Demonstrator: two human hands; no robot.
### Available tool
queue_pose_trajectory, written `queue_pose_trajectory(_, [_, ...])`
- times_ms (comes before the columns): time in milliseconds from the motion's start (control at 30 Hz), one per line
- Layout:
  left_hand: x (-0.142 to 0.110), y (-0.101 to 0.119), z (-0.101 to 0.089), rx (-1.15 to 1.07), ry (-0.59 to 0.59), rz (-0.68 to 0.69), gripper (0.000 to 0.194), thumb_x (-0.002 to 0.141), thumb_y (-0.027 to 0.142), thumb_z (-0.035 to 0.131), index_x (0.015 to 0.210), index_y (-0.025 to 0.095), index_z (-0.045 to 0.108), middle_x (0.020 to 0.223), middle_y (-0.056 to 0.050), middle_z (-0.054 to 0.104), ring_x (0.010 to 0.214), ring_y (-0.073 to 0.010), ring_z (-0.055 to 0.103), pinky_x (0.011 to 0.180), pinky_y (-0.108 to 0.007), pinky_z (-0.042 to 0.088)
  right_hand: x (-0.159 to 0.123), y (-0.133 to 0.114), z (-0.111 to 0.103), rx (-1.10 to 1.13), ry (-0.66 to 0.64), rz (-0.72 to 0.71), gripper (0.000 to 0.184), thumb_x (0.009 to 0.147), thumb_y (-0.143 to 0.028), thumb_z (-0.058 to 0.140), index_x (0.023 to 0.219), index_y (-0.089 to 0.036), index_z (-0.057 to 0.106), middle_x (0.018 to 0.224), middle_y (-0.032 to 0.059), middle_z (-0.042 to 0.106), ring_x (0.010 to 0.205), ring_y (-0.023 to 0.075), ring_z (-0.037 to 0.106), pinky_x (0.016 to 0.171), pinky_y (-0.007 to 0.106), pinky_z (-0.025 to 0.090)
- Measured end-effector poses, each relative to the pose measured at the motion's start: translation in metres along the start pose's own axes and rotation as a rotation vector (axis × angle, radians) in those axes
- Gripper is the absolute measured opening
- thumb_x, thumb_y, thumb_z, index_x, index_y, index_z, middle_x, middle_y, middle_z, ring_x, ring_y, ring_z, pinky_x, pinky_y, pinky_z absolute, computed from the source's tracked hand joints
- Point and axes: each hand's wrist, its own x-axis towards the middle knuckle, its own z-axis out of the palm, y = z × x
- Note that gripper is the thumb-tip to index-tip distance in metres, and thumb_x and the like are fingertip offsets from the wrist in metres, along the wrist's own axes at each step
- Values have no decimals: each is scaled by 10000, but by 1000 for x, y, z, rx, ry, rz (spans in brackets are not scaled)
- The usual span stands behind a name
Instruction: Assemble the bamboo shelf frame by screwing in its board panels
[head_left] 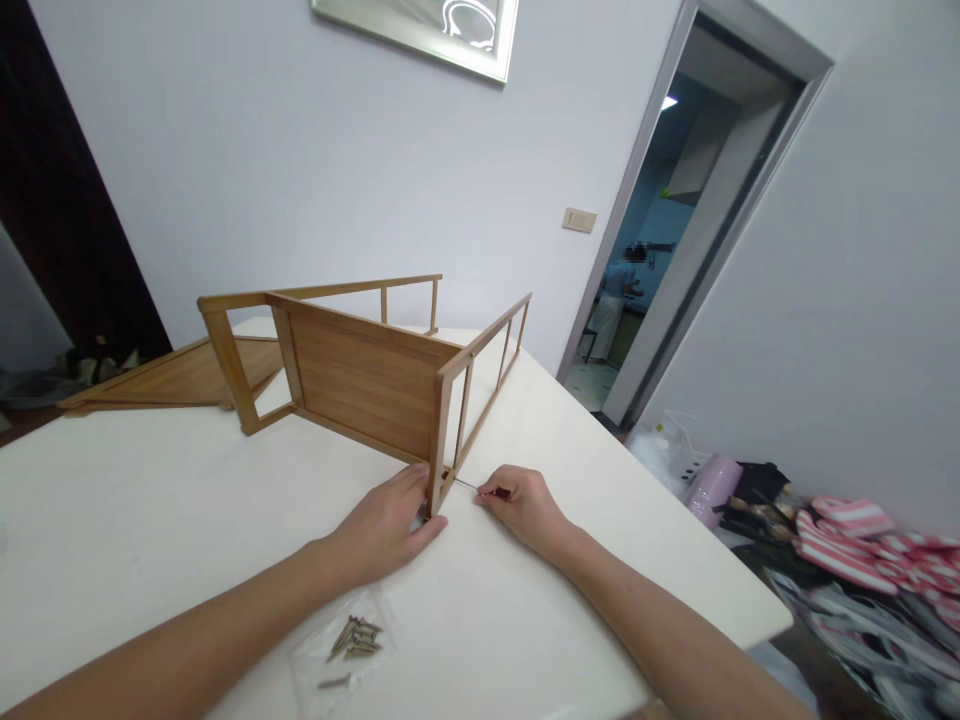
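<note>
A wooden shelf frame (360,375), with a solid panel between two open ladder-like sides, rests on its side on the white table (150,510). At its near lower corner my left hand (390,525) is closed around the wooden end piece, thumb in front and fingers partly hidden behind. My right hand (517,500) pinches a thin metal-shafted driver (466,484) whose tip meets the outer side of that corner. Its handle is mostly hidden by my fingers. Below my left hand, a clear plastic bag (304,650) lies with several screws (358,637) on it.
Another wooden panel (180,375) lies at the table's left. Beyond the right edge are striped cloth (847,545), a pink roll (714,490) and bags. A person (611,305) stands through the doorway. The wall (337,180) is behind the table.
</note>
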Motion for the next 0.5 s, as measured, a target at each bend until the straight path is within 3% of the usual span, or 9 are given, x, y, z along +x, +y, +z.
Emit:
queue_pose_trajectory(267, [0, -1, 1, 21, -15, -13, 405, 878, 317, 568, 1262, 190, 556, 1309, -110, 618, 1241, -271, 554, 1086, -451, 453, 3, 5, 3, 49, 24, 113, 56, 775, -171, 717, 730, -201, 732, 757, 15, 733, 670, 148, 651, 613, 252, 504])
queue_pose_trajectory(500, [0, 0, 0, 25, -4, -6, 381, 873, 309, 574, 1239, 204, 578, 1283, -103, 632, 1225, -272, 566, 1076, -450, 461, 3, 4, 2, 30, 11, 92, 72, 768, -147, 720, 731, -207, 735, 746, 4, 728, 685, 151, 659, 634, 254, 502])
